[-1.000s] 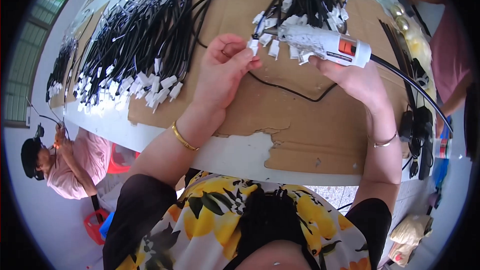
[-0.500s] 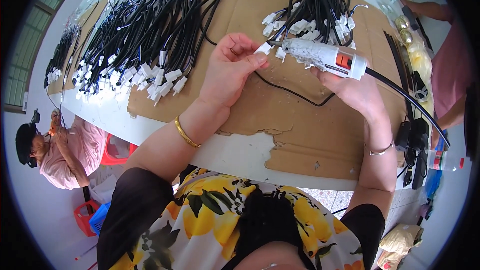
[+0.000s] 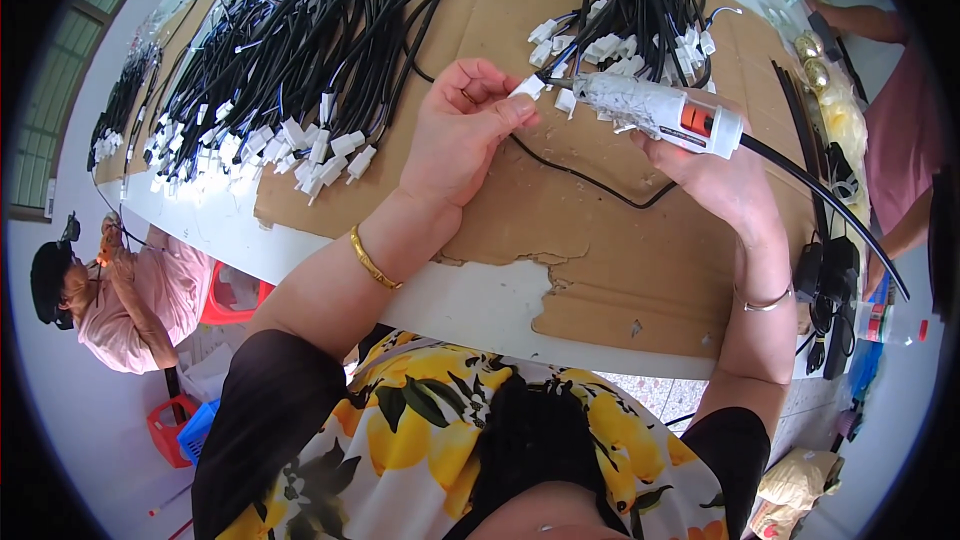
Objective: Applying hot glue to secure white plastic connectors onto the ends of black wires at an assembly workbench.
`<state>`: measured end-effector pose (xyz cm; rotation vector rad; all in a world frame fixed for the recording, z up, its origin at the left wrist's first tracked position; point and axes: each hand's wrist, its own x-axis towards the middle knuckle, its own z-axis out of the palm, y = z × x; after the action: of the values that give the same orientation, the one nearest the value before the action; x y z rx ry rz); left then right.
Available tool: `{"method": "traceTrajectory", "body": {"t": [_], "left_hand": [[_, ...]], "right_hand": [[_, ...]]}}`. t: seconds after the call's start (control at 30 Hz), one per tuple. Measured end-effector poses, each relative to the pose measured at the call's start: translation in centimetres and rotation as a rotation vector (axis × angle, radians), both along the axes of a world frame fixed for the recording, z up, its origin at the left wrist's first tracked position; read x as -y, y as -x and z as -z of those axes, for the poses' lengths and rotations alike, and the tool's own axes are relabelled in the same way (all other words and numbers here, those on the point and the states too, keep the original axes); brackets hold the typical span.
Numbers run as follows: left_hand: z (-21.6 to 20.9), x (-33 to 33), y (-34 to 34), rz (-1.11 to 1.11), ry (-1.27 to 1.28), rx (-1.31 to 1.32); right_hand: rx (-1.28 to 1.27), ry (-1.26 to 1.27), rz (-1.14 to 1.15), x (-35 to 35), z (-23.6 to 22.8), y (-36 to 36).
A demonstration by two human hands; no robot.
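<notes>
My left hand (image 3: 462, 130) pinches a small white plug connector (image 3: 528, 87) between thumb and fingers. My right hand (image 3: 705, 175) grips a white hot glue gun (image 3: 650, 112) with a tape-like wrapped body and an orange part showing. Its metal nozzle points left and reaches the connector; whether the two touch I cannot tell. From its rear end a thick black cord or stick (image 3: 830, 195) curves down to the right. A thin black cable (image 3: 590, 188) loops over the cardboard between my hands.
A torn cardboard sheet (image 3: 620, 290) covers much of the white table (image 3: 460, 305). Black cable bundles with white connectors lie at left (image 3: 290, 80) and far right (image 3: 650, 10). One person in pink (image 3: 140, 300) works at left; another person's arm (image 3: 865, 22) shows at right. Black adapters (image 3: 835, 270) lie at the right edge.
The glue gun and my right hand have shifted slightly to the right. My left hand still pinches the connector, its fingers a touch higher.
</notes>
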<state>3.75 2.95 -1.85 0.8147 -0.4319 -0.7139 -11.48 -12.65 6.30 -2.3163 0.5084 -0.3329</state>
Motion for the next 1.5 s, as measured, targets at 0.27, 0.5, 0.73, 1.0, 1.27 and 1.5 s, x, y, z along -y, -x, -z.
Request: {"method": "traceTrajectory", "body": {"t": [0.27,0.5,0.73,1.0,1.27,1.5], "left_hand": [[-0.1,-0.1,0.2,-0.043,-0.004,0.033],[-0.6,0.0,0.8,-0.151,-0.063,0.299],[-0.9,-0.1,1.2,-0.204,-0.052,0.395],[-1.4,-0.1,1.5,-0.226,-0.092,0.460],[-1.4,-0.2,1.7,-0.231,-0.135,0.470],[-1.7,-0.2,1.9,-0.237,-0.155,0.492]], "right_hand": [[-0.001,-0.006,0.043,-0.4,-1.4,0.4],[0.046,-0.098,0.027,0.1,-1.8,1.0],[-0.028,-0.061,-0.028,0.4,-1.9,1.2],[-0.053,-0.002,-0.019,0.1,-1.2,0.9],[-0.007,0.108,0.001,0.2,-0.7,0.7],[0.006,0.096,0.000,0.1,-0.9,0.5]]}}
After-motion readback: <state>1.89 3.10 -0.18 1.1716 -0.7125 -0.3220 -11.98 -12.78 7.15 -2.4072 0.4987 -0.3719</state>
